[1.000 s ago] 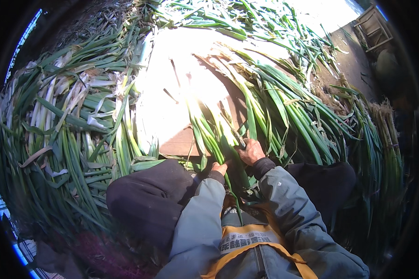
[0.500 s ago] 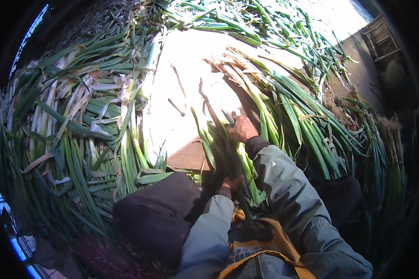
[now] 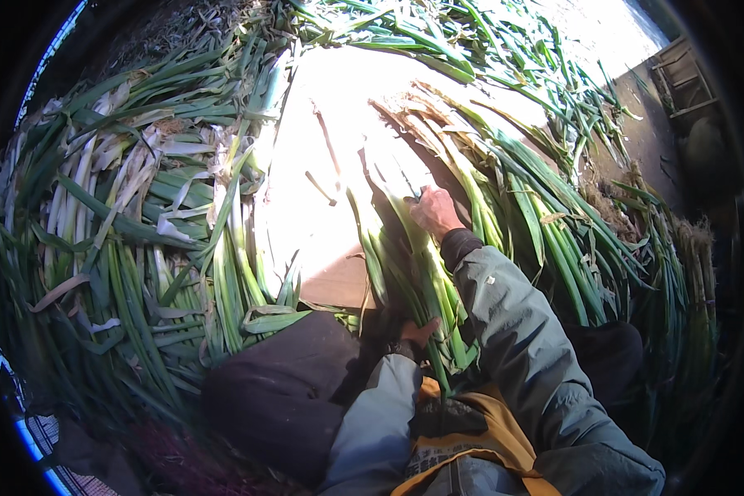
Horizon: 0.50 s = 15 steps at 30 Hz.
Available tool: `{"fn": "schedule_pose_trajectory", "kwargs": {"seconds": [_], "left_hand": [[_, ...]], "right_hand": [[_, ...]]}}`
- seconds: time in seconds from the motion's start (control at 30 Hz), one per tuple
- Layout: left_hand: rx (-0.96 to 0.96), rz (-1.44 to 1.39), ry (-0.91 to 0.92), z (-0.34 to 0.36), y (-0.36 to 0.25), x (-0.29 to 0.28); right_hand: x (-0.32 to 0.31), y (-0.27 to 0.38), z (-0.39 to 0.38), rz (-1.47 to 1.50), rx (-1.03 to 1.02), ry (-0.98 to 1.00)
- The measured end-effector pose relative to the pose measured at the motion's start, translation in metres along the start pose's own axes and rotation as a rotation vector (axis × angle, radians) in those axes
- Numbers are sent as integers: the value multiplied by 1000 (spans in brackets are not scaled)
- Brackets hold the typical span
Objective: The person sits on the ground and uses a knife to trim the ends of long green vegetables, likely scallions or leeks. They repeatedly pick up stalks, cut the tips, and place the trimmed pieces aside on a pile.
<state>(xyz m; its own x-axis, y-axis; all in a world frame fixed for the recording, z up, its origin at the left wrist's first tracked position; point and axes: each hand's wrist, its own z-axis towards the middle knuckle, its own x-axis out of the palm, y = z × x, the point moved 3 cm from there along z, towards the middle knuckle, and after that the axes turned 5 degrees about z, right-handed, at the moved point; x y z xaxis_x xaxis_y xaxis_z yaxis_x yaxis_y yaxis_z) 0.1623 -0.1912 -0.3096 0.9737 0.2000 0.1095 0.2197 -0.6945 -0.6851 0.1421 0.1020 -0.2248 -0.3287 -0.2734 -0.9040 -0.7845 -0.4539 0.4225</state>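
My left hand [image 3: 422, 332] is closed round the leafy green part of some long green onions [image 3: 426, 273], close to my lap. Farther up the same stalks, my right hand [image 3: 436, 212] is closed, with what looks like a thin knife blade [image 3: 406, 177] sticking out past the fingers. Glare washes out the white ends of the stalks there. More green onions with brown roots [image 3: 463, 174] lie just right of my right hand, on the pale board [image 3: 306, 248].
Heaped green onions [image 3: 132, 223] cover the left side. Loose leaves [image 3: 471, 41] lie along the far edge. Bundles with roots [image 3: 674, 248] are at the right, and a wooden crate [image 3: 684, 78] stands at the far right. My dark-trousered knee [image 3: 281, 388] is beside the board.
My right hand has moved slightly up and right along the stalks, and the blade shows more plainly. My left hand has shifted slightly right and down, still gripping the leaves.
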Motion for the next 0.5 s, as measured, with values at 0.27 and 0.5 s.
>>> {"fn": "schedule_pose_trajectory", "kwargs": {"seconds": [0.27, 0.5], "left_hand": [[-242, 281, -72, 24, 28, -5], [-105, 164, -132, 19, -1, -5]], "right_hand": [[-33, 36, -73, 281, 62, 230], [-26, 26, -193, 227, -5, 157]]}}
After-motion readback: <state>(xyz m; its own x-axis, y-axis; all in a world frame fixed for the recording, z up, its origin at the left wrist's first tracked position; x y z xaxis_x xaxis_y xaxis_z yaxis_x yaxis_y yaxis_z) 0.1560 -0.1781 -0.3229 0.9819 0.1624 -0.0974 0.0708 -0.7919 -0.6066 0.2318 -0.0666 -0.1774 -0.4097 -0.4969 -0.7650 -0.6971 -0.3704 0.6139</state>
